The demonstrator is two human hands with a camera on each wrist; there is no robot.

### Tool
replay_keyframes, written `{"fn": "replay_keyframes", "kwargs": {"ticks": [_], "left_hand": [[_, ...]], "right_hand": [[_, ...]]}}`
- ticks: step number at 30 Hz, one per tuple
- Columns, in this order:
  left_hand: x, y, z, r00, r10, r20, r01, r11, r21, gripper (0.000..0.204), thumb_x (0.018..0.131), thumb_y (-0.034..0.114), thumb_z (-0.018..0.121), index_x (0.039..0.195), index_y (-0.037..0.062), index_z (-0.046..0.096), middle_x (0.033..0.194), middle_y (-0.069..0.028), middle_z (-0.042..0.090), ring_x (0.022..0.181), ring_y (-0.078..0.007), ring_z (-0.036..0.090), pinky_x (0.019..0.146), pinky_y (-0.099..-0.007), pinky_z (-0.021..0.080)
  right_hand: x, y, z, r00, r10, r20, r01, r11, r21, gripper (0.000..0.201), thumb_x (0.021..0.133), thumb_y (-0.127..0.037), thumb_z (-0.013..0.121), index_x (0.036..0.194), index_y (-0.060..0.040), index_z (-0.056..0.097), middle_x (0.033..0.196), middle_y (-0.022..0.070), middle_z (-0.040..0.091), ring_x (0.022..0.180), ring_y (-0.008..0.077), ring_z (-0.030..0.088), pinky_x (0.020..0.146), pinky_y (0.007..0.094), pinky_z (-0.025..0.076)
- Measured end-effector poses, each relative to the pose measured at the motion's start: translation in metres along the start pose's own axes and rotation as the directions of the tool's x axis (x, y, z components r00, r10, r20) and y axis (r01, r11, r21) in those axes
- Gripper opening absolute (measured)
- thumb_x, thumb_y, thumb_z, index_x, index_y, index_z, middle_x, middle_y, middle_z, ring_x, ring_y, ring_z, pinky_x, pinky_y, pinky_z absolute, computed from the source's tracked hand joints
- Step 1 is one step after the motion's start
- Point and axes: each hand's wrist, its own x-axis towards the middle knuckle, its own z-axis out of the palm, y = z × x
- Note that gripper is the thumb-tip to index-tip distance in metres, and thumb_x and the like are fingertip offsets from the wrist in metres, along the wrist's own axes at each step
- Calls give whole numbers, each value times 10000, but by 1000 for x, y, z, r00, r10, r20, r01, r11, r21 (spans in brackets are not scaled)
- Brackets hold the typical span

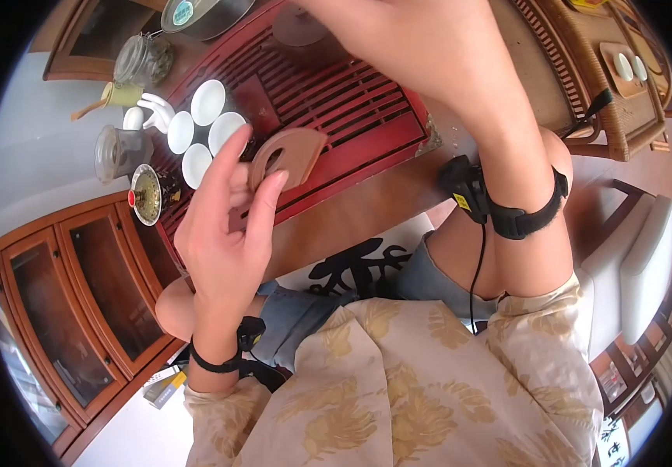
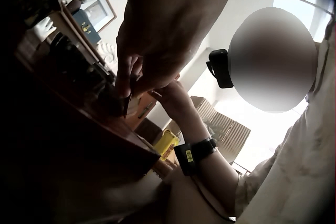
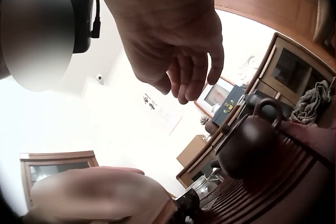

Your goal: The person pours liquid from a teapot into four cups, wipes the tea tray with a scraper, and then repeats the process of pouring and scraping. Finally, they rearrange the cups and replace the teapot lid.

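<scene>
My left hand [image 1: 223, 241] pinches a flat, reddish-brown, fan-shaped piece [image 1: 305, 159] with a rounded cut-out, between thumb and fingers. It is held above the near side of a red slatted tea tray [image 1: 375, 128]. In the left wrist view only a thin edge of that piece shows below the fingertips. My right hand [image 3: 178, 50] reaches over the tray with loosely bent fingers and nothing in them; the head view cuts off its fingertips. A dark brown teapot [image 3: 247, 148] with a looped handle stands on the tray, below and beyond the right hand.
Several white cups [image 1: 209, 101] cluster on the tray's left part. Beside them are a dark patterned bowl [image 1: 146, 194] with a red-knobbed lid, a glass pitcher [image 1: 118, 152], a white hand-shaped figure [image 1: 157, 113] and a lidded glass jar [image 1: 143, 61]. A wicker stand [image 1: 624, 101] is at right.
</scene>
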Motion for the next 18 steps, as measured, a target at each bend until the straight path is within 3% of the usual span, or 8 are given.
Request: {"fn": "replay_keyframes", "kwargs": {"ticks": [2, 3, 5, 9, 12, 18], "left_hand": [[13, 3, 1, 979, 197, 44, -200, 976, 85, 211, 955, -38, 782, 1158, 15, 791, 1133, -106, 804, 928, -186, 782, 790, -315, 639], [21, 2, 3, 954, 287, 86, -294, 952, 89, 221, 941, -52, 774, 1149, 21, 787, 1165, -112, 800, 968, -221, 788, 819, -334, 646], [36, 3, 12, 892, 429, 144, -442, 893, 80, 222, 876, -79, 766, 1069, 31, 756, 1232, -124, 789, 1084, -330, 782, 895, -376, 647], [50, 1, 39, 875, 450, 180, -464, 885, 38, 175, 844, -82, 769, 977, 12, 704, 1215, -134, 808, 1114, -350, 782, 911, -410, 642], [64, -6, 53, 827, 542, 153, -560, 819, 124, 185, 833, -77, 771, 985, 10, 710, 1180, -135, 817, 1090, -358, 780, 926, -443, 632], [66, -10, 58, 837, 503, 214, -536, 832, 143, 219, 814, -70, 777, 1014, 3, 725, 1143, -155, 809, 1108, -369, 768, 967, -465, 611]], "right_hand": [[3, -12, -1, 1000, 7, 0, -7, 984, -178, 203, 1043, -136, 747, 1022, 63, 780, 740, 123, 754, 644, 136, 698, 620, 293, 543], [6, -1, -2, 985, 175, 10, -175, 984, 26, 218, 1047, -144, 746, 999, 66, 776, 726, 121, 747, 615, 122, 669, 599, 291, 529], [5, 3, -7, 990, 139, -12, -137, 985, 108, 213, 1045, -140, 745, 995, 66, 774, 725, 127, 742, 619, 118, 659, 602, 294, 524], [0, 10, -7, 997, -26, -69, 30, 998, 59, 198, 1037, -127, 744, 999, 65, 773, 728, 145, 731, 630, 117, 650, 611, 299, 518], [2, 8, -6, 995, 94, -25, -95, 994, -45, 190, 1030, -122, 745, 1008, 64, 776, 740, 155, 733, 635, 132, 656, 617, 307, 520], [4, 6, -10, 998, 56, -15, -56, 998, 5, 193, 1024, -125, 746, 1028, 64, 787, 776, 171, 757, 635, 175, 693, 627, 309, 535]]}}
